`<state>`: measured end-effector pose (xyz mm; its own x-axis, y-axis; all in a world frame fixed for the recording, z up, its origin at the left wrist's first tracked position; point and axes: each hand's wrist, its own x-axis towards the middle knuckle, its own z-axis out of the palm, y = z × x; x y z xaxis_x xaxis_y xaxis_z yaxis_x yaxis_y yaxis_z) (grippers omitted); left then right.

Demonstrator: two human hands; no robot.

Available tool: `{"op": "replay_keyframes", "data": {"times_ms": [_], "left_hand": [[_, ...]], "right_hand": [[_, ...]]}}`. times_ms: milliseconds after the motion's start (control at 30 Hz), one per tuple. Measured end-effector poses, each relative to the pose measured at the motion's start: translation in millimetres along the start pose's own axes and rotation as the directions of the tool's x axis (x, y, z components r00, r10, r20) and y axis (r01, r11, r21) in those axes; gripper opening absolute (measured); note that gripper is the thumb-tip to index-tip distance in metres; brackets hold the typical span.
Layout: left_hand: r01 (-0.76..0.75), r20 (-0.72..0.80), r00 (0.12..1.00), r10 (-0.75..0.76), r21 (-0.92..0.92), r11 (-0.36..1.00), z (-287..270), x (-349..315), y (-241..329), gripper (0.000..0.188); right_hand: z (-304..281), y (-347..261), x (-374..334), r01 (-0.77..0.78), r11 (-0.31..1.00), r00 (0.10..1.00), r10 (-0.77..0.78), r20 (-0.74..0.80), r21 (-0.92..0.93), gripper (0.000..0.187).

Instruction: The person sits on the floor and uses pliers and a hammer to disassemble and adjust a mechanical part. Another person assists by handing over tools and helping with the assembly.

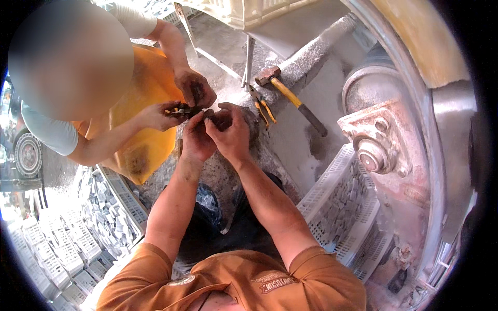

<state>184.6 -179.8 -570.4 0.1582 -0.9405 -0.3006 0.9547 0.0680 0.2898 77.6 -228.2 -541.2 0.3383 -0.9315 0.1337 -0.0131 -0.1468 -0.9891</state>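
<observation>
We see a small dark piece (195, 110) at the meeting point of four hands, above a rough grey stone block (220, 168); its outline is mostly lost among the fingers, so we cannot make out its exact shape; our left hand (198, 140) reaches up beside it with the palm turned upward and the fingers bent inward; our right hand (231, 129) is just beside the left, its thumb toward the left hand and its forefinger hooked; we cannot tell whether either of our hands pinches the piece.

Opposite us, a co-worker's lower hand (162, 116) is wrapped around a dark tool (179, 109) whose end points at the piece; the co-worker's upper hand (195, 89) is curled just above, and we cannot see what it grips; the co-worker wears a yellow-orange apron (148, 142).

Beyond our hands, pliers (257, 98) with orange and black handles lie near a hammer (293, 98) with a yellow and black handle; a metal-legged stand (250, 57) is behind them, below a pale tub (246, 13).

To our right, a white crate (320, 182) holds many grey pieces, near a dusty machine (415, 171) with a round bearing (371, 155); to our left, another crate (124, 194) holds similar pieces.
</observation>
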Motion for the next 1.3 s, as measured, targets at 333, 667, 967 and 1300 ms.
{"op": "replay_keyframes", "data": {"times_ms": [333,667,967,1300], "left_hand": [[0.07,0.034,0.997,-0.07,0.001,0.998,19,-9,9,0.038],[0.056,-0.212,0.977,-0.029,0.124,0.991,18,-11,13,0.02],[0.026,-0.157,0.988,0.005,0.194,0.981,12,-11,21,0.021],[0.12,-0.031,0.993,-0.116,0.162,0.98,18,-16,28,0.023]], "right_hand": [[-2,3,6,0.114,0.993,0.993,-0.113,0.026,-0.037,0.033],[-26,16,19,0.37,0.905,0.906,-0.301,0.297,-0.211,0.031],[-25,-6,38,0.304,0.934,0.853,-0.178,0.491,-0.189,0.035],[-25,-14,64,0.28,0.94,0.799,-0.116,0.59,-0.194,0.034]]}}
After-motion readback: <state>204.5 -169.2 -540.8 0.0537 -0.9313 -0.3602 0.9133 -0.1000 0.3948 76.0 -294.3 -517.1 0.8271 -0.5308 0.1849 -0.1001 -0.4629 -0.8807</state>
